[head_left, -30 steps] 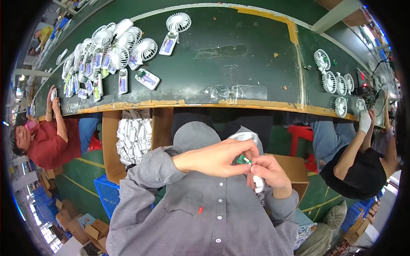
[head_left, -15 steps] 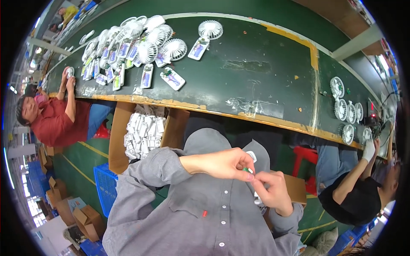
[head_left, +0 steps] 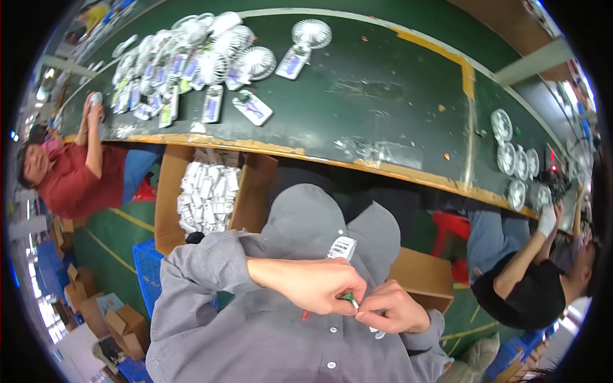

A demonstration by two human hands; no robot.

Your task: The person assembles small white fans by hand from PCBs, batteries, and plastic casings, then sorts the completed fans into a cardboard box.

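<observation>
Green circuit board (head_left: 347, 297): quantity one, located off the table (head_left: 377, 121), in front of its near edge, over the wearer's lap. Left hand (head_left: 319, 285): quantity one, fingers curled closed around the board. Right hand (head_left: 397, 309): quantity one, thumb and forefinger drawn together at the board's edge; whether they grip it cannot be told.

White grille part (head_left: 342, 247): quantity one, projecting beyond the left hand. White piece (head_left: 378, 333): quantity one, partly visible below the right hand. Whether these two are joined is hidden.

Status, by judgement: unit incomplete; the board is exposed and enclosure remains.

Table, left end: fan heap (head_left: 191, 60), overlapping, not countable. Right of it, toward the far edge: separate fan (head_left: 302, 48), quantity one. Toward the near edge: open handles, quantity two (head_left: 212, 104) (head_left: 253, 108). Right end: fan grilles (head_left: 506, 157), at least five.

Below the near edge: cardboard box (head_left: 167, 210) of white housings (head_left: 207, 198), not countable.
</observation>
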